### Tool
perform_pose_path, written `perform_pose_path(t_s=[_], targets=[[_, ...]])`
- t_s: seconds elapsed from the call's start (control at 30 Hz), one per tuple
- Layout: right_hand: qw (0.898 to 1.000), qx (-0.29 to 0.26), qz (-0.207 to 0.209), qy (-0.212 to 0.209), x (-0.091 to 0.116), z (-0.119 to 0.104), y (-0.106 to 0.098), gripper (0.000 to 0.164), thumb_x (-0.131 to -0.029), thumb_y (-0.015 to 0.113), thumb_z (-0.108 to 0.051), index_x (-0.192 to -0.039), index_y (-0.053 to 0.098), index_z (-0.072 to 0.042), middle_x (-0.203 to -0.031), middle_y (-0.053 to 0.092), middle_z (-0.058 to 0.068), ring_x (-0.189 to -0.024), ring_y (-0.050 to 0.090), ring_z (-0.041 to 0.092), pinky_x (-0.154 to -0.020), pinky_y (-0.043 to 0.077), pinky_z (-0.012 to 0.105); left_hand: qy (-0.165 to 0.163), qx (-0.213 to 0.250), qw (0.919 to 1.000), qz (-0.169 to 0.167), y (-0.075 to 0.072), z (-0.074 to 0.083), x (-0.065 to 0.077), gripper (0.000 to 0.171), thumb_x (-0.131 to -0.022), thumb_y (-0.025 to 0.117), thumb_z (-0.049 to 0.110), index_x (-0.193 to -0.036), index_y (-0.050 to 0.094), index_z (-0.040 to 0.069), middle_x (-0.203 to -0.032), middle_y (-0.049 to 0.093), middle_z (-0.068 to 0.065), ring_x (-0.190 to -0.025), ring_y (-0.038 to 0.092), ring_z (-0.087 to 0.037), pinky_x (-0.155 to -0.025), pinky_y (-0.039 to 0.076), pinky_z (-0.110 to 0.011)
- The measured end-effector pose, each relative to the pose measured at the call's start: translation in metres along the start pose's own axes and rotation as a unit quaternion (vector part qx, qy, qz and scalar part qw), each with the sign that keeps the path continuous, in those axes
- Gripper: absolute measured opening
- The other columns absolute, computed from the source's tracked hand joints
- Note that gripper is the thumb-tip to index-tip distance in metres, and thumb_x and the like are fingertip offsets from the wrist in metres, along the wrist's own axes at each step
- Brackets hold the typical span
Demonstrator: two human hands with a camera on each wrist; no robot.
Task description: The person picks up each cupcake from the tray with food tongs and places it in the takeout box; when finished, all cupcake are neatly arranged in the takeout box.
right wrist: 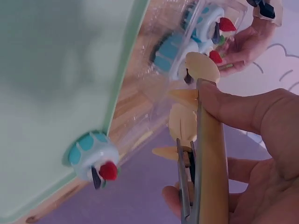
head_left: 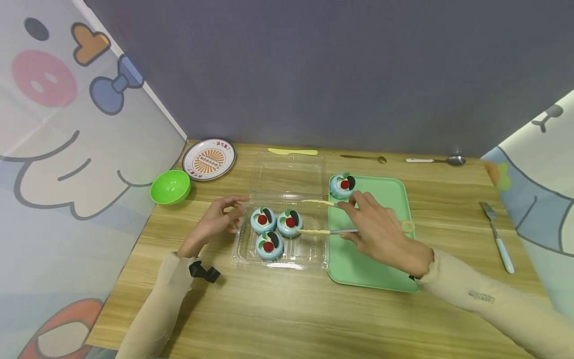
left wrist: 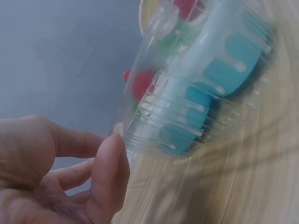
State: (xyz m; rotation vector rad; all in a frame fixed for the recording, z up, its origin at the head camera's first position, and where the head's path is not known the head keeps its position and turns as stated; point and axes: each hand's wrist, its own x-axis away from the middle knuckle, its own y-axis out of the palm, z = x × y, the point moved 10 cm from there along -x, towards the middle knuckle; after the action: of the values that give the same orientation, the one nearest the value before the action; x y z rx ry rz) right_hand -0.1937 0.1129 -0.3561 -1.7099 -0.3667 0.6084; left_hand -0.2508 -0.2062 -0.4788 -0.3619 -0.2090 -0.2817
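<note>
A clear plastic container (head_left: 309, 257) lies with its lid folded back and holds three toy blue cakes (head_left: 269, 246), each topped with a red berry and a dark wafer. My left hand (head_left: 219, 219) is at its left edge; in the left wrist view the thumb and a finger pinch the rim. With curled fingers my right hand (head_left: 378, 229) grips tongs (right wrist: 212, 163) with cream leaf-like tips. The tongs' arms are spread, their tips over the container, one near the right-hand cake. Another blue cake (head_left: 339, 186) sits on the green tray's (head_left: 358, 269) far left corner.
A green bowl (head_left: 170, 187) and a patterned plate (head_left: 197, 169) stand at the far left. Along the back lie a yellow knife (head_left: 293, 151), a small gold spoon (head_left: 363, 158) and a spoon (head_left: 430, 160). A fork (head_left: 500, 239) lies at the right. Panels surround the table.
</note>
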Motion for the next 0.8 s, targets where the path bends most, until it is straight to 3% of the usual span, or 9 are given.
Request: perform_pose_path(t_s=[0.27, 0.43, 0.57, 0.8], targets=[[0.999, -0.007, -0.001, 0.044, 0.01, 0.014, -0.011, 0.066, -0.074, 0.086, -0.033, -0.132, 0.059, -0.015, -0.12, 0.059, 0.009, -0.1, 0.049, 0.027, -0.04, 0.035, 0.018, -0.003, 0.002, 1.0, 0.002, -0.001, -0.001, 0.0, 0.039, -0.1, 0.054, 0.01, -0.139, 0.053, 0.009, -0.114, 0.053, -0.025, -0.065, 0.062, -0.013, -0.052, 0.06, -0.027], [0.998, -0.013, 0.011, 0.063, 0.015, 0.03, -0.017, 0.068, -0.075, 0.085, -0.034, -0.134, 0.057, -0.014, -0.119, 0.059, 0.01, -0.101, 0.049, 0.029, -0.041, 0.035, 0.02, -0.002, 0.002, 1.0, -0.001, 0.0, -0.001, 0.001, 0.039, -0.1, 0.054, 0.01, -0.139, 0.052, 0.008, -0.114, 0.053, -0.024, -0.065, 0.062, -0.012, -0.052, 0.06, -0.027], [0.995, -0.011, 0.033, 0.092, 0.02, 0.052, -0.026, 0.069, -0.077, 0.084, -0.034, -0.136, 0.055, -0.011, -0.122, 0.056, 0.012, -0.102, 0.049, 0.032, -0.034, 0.027, 0.02, -0.001, 0.004, 1.0, -0.002, 0.0, -0.001, 0.001, 0.04, -0.1, 0.054, 0.009, -0.139, 0.052, 0.008, -0.114, 0.053, -0.024, -0.065, 0.062, -0.012, -0.053, 0.061, -0.027], [0.984, -0.014, 0.042, 0.174, 0.032, 0.102, -0.033, 0.069, -0.08, 0.08, -0.041, -0.136, 0.055, -0.011, -0.122, 0.056, 0.017, -0.102, 0.05, 0.037, -0.035, 0.031, 0.027, -0.002, 0.008, 1.0, -0.003, 0.0, -0.002, -0.001, 0.041, -0.1, 0.053, 0.009, -0.14, 0.051, 0.009, -0.115, 0.053, -0.025, -0.065, 0.061, -0.013, -0.053, 0.061, -0.028]])
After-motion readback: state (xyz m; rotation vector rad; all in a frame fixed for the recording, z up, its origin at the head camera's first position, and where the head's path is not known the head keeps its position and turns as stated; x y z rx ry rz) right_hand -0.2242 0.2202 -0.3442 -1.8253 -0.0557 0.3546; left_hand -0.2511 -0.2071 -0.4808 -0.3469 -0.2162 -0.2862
